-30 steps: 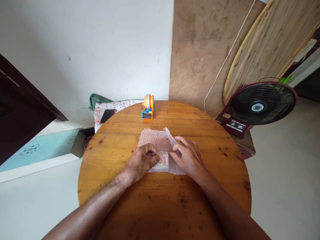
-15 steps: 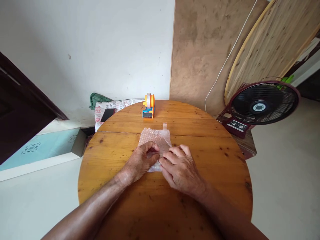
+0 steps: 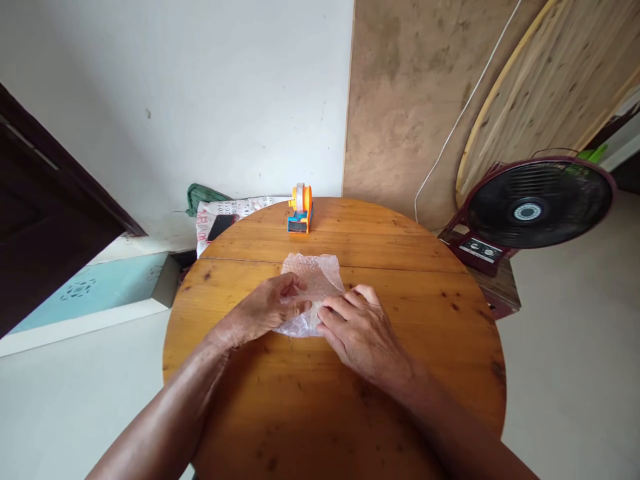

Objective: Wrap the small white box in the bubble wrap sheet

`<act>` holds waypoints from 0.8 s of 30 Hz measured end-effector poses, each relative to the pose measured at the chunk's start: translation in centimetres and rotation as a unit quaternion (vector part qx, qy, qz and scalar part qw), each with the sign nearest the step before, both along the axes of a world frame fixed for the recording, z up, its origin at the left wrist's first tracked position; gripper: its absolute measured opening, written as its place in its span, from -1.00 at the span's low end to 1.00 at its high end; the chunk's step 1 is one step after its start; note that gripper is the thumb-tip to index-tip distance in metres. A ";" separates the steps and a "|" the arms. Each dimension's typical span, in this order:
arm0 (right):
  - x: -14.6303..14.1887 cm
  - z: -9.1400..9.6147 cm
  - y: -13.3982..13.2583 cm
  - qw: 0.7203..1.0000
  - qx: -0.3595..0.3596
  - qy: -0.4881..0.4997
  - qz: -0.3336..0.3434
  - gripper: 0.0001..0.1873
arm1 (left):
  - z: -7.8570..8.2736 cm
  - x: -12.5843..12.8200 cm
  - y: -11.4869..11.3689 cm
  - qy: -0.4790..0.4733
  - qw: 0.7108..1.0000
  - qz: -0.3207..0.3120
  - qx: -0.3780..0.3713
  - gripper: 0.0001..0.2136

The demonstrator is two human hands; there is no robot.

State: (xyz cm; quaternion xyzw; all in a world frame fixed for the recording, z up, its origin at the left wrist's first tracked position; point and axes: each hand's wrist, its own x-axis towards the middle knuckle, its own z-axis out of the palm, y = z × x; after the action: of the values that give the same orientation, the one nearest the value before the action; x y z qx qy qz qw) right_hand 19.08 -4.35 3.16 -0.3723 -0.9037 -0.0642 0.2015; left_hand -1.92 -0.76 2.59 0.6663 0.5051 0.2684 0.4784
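Note:
A sheet of clear bubble wrap (image 3: pixel 314 275) lies folded on the round wooden table (image 3: pixel 350 400), its near part under both hands. My left hand (image 3: pixel 263 310) rests on its left side, fingers curled and pinching the wrap. My right hand (image 3: pixel 356 328) lies over its right side, fingers pressed down on the folded flap. Whatever is inside the wrap is hidden. An orange and blue tape dispenser (image 3: pixel 301 209) stands at the far edge of the table.
A dark floor fan (image 3: pixel 537 207) stands to the right of the table. Wooden boards (image 3: pixel 550 87) lean on the wall behind. A printed bag with a phone (image 3: pixel 220 225) on it lies at the far left, beside a pale blue panel (image 3: pixel 85 297).
My right hand folded the right flap of the bubble wrap leftward over the small pink-printed item and now presses it down. That item is now covered. The left hand stayed put.

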 end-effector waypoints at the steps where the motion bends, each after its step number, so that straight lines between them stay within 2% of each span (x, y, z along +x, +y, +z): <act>1: 0.0 0.0 0.0 1.000 0.001 0.000 0.000 -0.80 | 0.1 -0.3 0.1 0.000 1.000 -0.007 -0.011 -0.65; 5: 0.1 -0.1 0.1 1.000 0.000 0.001 0.002 -0.81 | -0.3 -0.6 0.5 -0.007 0.999 -0.002 -0.036 -0.74; 8: 0.1 -0.1 0.2 1.000 0.004 0.005 0.002 -0.83 | -0.5 -0.2 0.9 0.061 0.998 0.020 -0.009 -0.78; 16: 0.1 -0.2 0.2 1.000 0.009 0.012 0.002 -0.82 | 1.6 -1.3 0.0 0.122 0.992 0.015 0.015 -0.69; 21: 0.1 -0.2 0.2 1.000 0.006 0.011 0.004 -0.82 | 0.4 -1.5 0.3 0.151 0.988 0.040 0.003 -0.77; 24: 0.1 -0.1 0.1 1.000 0.005 0.011 0.003 -0.82 | -0.4 -1.1 0.7 0.194 0.979 0.058 0.029 -0.77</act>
State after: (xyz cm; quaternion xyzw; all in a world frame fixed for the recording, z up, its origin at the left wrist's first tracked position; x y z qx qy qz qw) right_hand 19.16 -4.25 3.04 -0.3688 -0.9025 -0.0643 0.2131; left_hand -3.07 -0.09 2.19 0.6891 0.6180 0.1753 0.3356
